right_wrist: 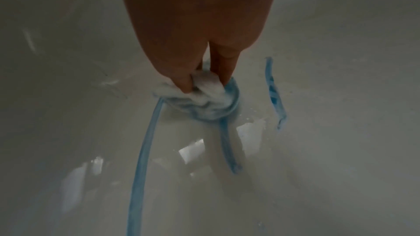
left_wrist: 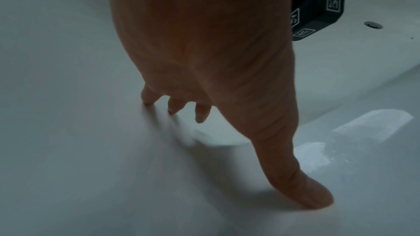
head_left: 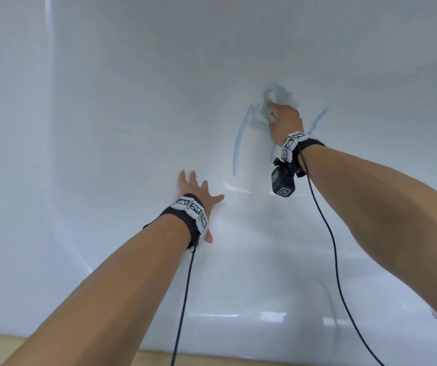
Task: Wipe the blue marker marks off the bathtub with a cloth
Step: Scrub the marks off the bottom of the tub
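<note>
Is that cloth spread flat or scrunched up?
Scrunched: the cloth bunches into a wad under the right hand, folds bulging between fingers.

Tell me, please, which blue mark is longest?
The long curved mark left of the cloth; the right-side mark is clearly shorter.

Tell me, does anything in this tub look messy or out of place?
Yes: blue marker marks streak the white bathtub wall, with another stroke to the right. The right hand presses a cloth, already stained blue, onto them. The left hand rests flat on the tub.
</note>
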Demonstrator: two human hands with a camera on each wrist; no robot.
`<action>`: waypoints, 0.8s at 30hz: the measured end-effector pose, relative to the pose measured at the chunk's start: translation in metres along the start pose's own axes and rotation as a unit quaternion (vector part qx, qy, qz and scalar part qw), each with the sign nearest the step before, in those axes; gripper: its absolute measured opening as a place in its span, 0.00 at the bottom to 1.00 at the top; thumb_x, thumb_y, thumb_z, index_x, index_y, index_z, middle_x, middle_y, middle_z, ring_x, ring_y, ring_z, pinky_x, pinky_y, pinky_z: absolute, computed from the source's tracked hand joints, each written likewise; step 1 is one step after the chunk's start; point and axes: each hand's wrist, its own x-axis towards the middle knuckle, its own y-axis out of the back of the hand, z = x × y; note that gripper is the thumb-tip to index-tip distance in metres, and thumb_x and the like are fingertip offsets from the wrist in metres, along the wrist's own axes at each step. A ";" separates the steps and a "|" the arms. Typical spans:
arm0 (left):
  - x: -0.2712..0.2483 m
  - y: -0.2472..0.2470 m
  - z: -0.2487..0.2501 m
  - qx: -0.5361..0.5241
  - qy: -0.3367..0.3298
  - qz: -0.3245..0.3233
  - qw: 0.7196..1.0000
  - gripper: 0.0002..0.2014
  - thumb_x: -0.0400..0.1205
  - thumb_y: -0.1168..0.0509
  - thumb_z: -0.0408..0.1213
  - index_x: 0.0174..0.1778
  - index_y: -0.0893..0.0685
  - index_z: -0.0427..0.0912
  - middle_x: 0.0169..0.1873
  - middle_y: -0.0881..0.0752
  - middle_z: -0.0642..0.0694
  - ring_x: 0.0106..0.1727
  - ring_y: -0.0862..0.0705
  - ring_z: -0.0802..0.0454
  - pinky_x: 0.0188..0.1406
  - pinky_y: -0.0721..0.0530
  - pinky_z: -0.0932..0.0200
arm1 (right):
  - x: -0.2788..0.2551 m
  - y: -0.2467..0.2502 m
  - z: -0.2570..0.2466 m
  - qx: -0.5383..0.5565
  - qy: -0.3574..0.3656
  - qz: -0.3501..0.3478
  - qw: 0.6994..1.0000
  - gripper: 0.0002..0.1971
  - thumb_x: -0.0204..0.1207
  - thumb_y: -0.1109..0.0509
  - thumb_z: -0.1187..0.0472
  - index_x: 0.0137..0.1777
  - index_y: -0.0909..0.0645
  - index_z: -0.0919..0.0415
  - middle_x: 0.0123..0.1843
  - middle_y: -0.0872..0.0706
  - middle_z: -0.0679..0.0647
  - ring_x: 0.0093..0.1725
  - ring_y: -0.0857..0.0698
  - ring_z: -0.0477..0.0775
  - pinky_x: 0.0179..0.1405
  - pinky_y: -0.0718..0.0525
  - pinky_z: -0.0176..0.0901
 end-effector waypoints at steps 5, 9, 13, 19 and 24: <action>0.013 0.006 0.004 0.014 -0.023 -0.014 1.000 0.56 0.60 0.33 0.79 0.83 0.47 0.68 0.82 0.34 0.46 0.84 0.53 0.26 0.71 0.63 0.16 | 0.010 -0.018 0.005 -0.091 0.011 -0.024 0.995 0.32 0.75 0.31 0.66 0.80 0.32 0.53 0.75 0.28 0.62 0.68 0.24 0.71 0.60 0.16 0.57; 0.021 0.008 0.005 0.026 -0.056 -0.022 0.998 0.48 0.64 0.33 0.77 0.81 0.36 0.66 0.73 0.23 0.48 0.83 0.44 0.30 0.71 0.59 0.15 | 0.023 -0.026 0.002 -0.101 0.019 -0.011 0.995 0.31 0.75 0.31 0.65 0.79 0.32 0.57 0.76 0.28 0.62 0.67 0.23 0.72 0.60 0.18 0.56; 0.023 0.010 0.002 0.015 -0.082 -0.029 0.996 0.47 0.66 0.34 0.76 0.82 0.36 0.64 0.73 0.23 0.48 0.82 0.38 0.34 0.74 0.59 0.17 | 0.019 -0.038 -0.008 -0.153 0.062 -0.025 0.986 0.30 0.79 0.34 0.65 0.82 0.35 0.58 0.83 0.32 0.61 0.76 0.31 0.73 0.76 0.30 0.60; 0.020 0.014 0.001 0.011 -0.091 -0.018 0.996 0.45 0.67 0.33 0.74 0.81 0.33 0.63 0.67 0.19 0.49 0.76 0.30 0.38 0.75 0.55 0.19 | -0.027 -0.062 -0.004 -0.169 0.228 -0.111 0.952 0.33 0.84 0.38 0.71 0.86 0.38 0.49 0.89 0.41 0.51 0.88 0.47 0.65 0.81 0.34 0.61; 0.023 0.008 0.001 0.008 -0.089 -0.018 0.996 0.45 0.68 0.33 0.73 0.82 0.35 0.63 0.68 0.20 0.48 0.78 0.34 0.36 0.75 0.58 0.19 | 0.004 -0.037 0.007 -0.130 0.308 -0.145 0.931 0.24 0.88 0.46 0.55 0.84 0.33 0.50 0.89 0.40 0.53 0.87 0.42 0.59 0.86 0.43 0.53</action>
